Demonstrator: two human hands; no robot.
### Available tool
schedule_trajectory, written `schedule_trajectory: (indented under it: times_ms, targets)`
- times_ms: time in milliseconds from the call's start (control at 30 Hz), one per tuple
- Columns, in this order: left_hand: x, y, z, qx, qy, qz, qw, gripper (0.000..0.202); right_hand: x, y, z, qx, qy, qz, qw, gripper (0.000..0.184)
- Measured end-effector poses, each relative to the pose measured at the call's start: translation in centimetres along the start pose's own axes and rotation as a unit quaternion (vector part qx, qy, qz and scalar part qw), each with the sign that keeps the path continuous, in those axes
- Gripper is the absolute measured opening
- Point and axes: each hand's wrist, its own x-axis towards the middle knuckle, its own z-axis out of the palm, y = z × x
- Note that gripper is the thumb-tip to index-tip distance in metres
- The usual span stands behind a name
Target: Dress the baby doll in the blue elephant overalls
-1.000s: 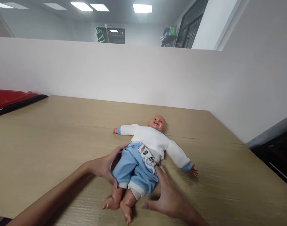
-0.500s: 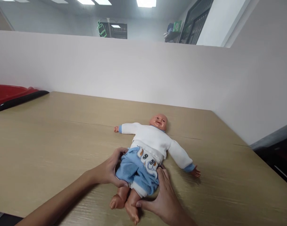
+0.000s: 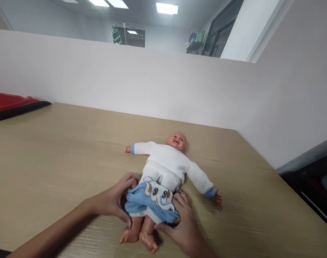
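Note:
A baby doll (image 3: 167,161) lies on its back on a wooden table (image 3: 58,150), head away from me, arms spread, in a white sweater. Its blue trousers (image 3: 149,200) with an elephant patch are bunched low around the thighs, and the bare feet point toward me. My left hand (image 3: 115,199) pinches the left side of the trousers, fingers curled round the cloth. On the other side my right hand (image 3: 183,224) grips the trousers' right edge.
A white partition wall (image 3: 152,82) runs behind the table and along its right side. A red and black object (image 3: 13,105) lies at the far left. A dark object (image 3: 311,182) sits beyond the table's right edge.
Both hands closed on the trousers and pulled them down from the doll's waist toward its legs. The white undergarment at the hips is now uncovered.

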Motion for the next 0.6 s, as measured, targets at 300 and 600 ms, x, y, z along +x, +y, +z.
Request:
schedule_trajectory:
  times_ms: [300,600]
  targets:
    - [-1.0,1.1,1.7,-0.059,0.024,-0.082,0.995,0.083,-0.5,-1.8,-0.5,-0.036,0.007,-0.102,0.994,0.026]
    - [-2.0,3.4,3.8,0.113,0.04,-0.066,0.991,0.022,-2.1,-2.7,-1.0,-0.077,-0.017,-0.18,0.981,0.034]
